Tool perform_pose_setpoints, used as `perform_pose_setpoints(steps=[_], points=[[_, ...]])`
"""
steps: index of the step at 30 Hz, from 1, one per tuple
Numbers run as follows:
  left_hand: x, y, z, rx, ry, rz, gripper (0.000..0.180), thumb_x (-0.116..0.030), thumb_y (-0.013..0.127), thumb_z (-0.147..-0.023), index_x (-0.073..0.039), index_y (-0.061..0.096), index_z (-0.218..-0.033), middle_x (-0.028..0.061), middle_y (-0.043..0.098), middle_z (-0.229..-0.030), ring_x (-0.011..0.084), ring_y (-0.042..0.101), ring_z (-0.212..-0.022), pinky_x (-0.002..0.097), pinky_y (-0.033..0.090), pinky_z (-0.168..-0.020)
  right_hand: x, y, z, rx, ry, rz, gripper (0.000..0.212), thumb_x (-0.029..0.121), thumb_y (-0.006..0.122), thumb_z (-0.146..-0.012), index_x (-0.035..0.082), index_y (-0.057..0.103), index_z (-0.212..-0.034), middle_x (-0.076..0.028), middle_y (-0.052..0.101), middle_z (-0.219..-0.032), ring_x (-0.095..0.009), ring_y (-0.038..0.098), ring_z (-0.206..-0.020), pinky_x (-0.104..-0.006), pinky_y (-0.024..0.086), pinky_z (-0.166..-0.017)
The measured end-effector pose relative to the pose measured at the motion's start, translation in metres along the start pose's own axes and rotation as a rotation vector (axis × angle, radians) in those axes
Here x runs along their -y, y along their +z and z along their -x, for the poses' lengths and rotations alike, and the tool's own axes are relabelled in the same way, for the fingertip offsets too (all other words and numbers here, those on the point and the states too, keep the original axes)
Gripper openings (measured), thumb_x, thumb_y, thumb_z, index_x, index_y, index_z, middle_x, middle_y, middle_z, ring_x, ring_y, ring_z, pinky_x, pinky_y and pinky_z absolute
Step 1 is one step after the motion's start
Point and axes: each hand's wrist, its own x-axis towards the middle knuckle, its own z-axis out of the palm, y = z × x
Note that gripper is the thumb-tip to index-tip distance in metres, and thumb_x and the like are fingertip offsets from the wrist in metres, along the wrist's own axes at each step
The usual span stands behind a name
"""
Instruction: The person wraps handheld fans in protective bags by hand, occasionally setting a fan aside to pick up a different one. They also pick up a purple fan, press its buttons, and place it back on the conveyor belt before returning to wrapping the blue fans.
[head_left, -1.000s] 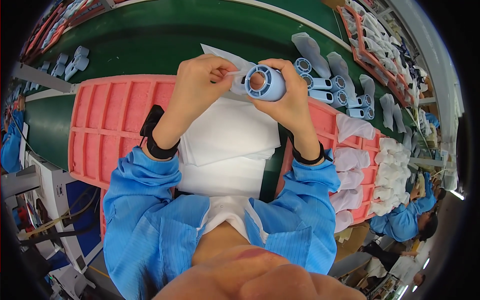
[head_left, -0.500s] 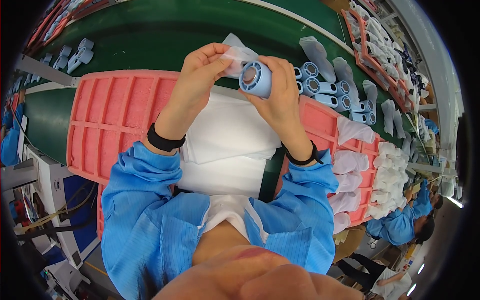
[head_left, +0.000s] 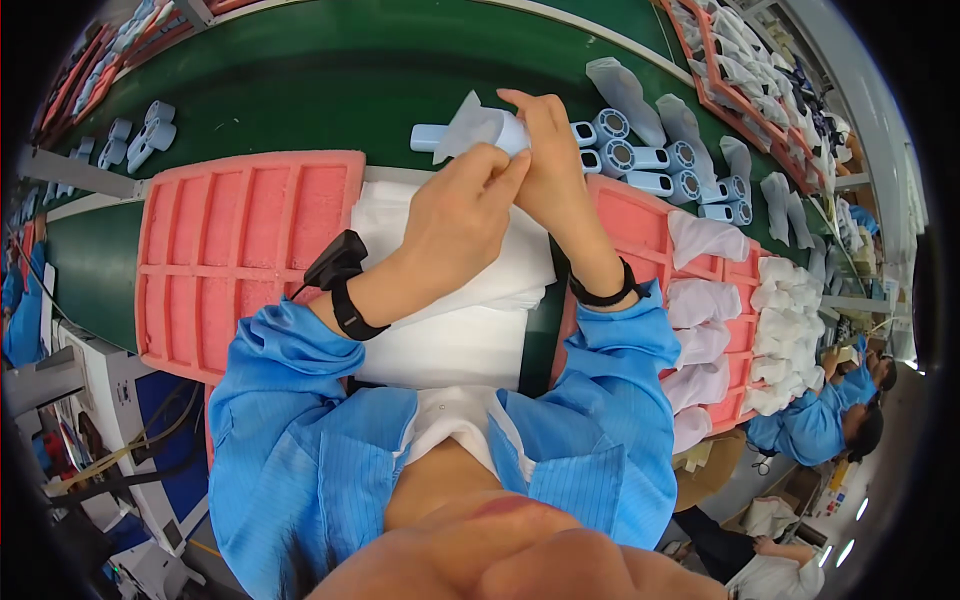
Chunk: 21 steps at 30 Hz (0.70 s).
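A light-blue handheld fan is held over the green bench, its handle pointing left. A translucent white bag covers its middle, and its round head is mostly hidden by my hands. My right hand curls around the head end, index finger raised. With closed fingertips, my left hand pinches the bag by the fan's near side. Below my hands lies a stack of flat white bags. Several bare light-blue fans lie just right of my right hand.
Pink compartment trays flank the stack: a left tray and a right tray holding bagged items. More bagged fans lie at the back right. Other fans rest on the green bench at left. Co-workers are at far right.
The fan has turned from head facing me to lying sideways, handle left, with the bag around it. My left hand has moved down and right, close against my right hand.
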Motion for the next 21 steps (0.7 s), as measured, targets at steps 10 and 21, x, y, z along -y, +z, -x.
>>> perform_pose_setpoints(steps=[10,21], points=[[0.013,-0.023,-0.023,-0.021,-0.167,0.124,0.054,0.002,0.073,-0.062,-0.01,0.059,-0.112,0.0115,0.05,-0.116,0.0252,0.057,-0.091,0.0318,0.05,-0.069,0.017,-0.02,0.002,0.063,0.199,-0.424,0.072,0.009,0.08,-0.059,0.003,0.047,-0.123,-0.012,0.055,-0.11,-0.022,0.056,-0.101,-0.0332,0.047,-0.078],[0.023,-0.042,-0.024,-0.313,-0.327,0.828,0.04,-0.006,0.078,-0.069,-0.01,0.061,-0.106,0.0111,0.048,-0.118,0.0242,0.052,-0.106,0.0305,0.042,-0.09,-0.003,-0.026,0.008,0.24,-0.101,-0.27,0.062,0.004,0.073,-0.067,0.0,0.047,-0.122,-0.016,0.06,-0.099,-0.027,0.062,-0.087,-0.0342,0.048,-0.067]])
